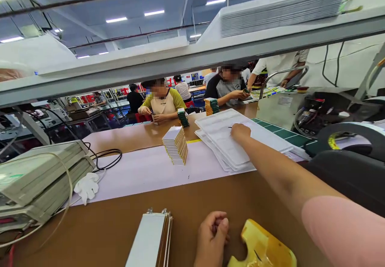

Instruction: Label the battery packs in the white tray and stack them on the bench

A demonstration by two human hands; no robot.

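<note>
My right hand (241,133) reaches out over a stack of white plastic trays (216,119). Its fingers are pinched together, and a small dark thin piece (230,127) shows at their tips, too small to name. Close to me, my left hand (212,237) rests at the brown table with its fingers curled in and nothing visible in them. Right of it lies a yellow translucent plastic block (266,245) with a notched edge. On its left are flat silvery-white panels (149,239) standing close together, with metal tabs at the far end.
A neat stack of thin white-and-yellow pieces (175,144) stands mid-table. Grey instruments (45,178) with cables and a white glove (86,187) are at left. A tape roll (345,134) stands right, and a shelf beam (150,70) crosses overhead. Co-workers sit opposite.
</note>
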